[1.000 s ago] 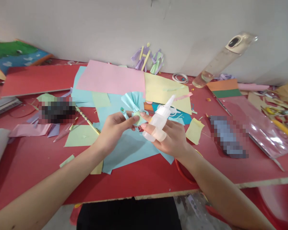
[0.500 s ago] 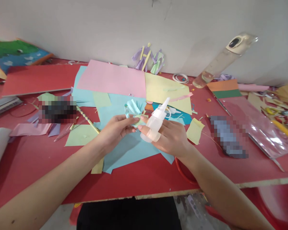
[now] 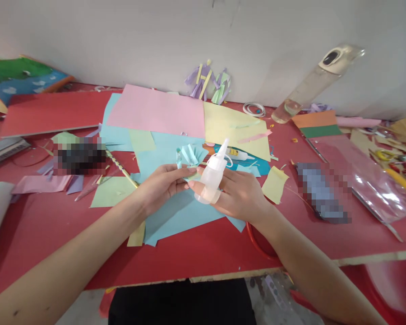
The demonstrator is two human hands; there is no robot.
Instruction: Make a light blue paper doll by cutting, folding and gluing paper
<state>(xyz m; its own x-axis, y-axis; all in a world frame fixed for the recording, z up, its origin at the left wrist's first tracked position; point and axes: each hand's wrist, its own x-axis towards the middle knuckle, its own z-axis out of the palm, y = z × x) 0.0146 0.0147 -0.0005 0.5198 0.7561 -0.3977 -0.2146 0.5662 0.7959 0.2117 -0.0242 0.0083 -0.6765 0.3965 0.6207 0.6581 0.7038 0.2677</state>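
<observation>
My left hand (image 3: pixel 160 187) is closed, pinching a small paper craft piece (image 3: pixel 191 154) with pleated light-blue paper and some pale green paper at its lower end. A translucent white glue bottle (image 3: pixel 212 176) with a pointed nozzle rests in my right hand (image 3: pixel 245 194), its tip pointing up and away. The thumb and fingertips of that hand meet the same paper piece, close to my left fingertips. The pinched part is mostly covered by my fingers. Under both hands lies a light-blue paper sheet (image 3: pixel 176 221).
Pink (image 3: pixel 159 110) and yellow (image 3: pixel 235 119) paper sheets lie behind my hands. Paper figures (image 3: pixel 203 81) lean on the wall. A clear water bottle (image 3: pixel 301 92) stands at right, near a blurred-out object (image 3: pixel 321 194). A yellow-striped pencil (image 3: pixel 122 167) lies at left.
The glue bottle has tipped more upright and shifted slightly left with my right hand. My fingers have closed in further around the pale green part of the paper piece.
</observation>
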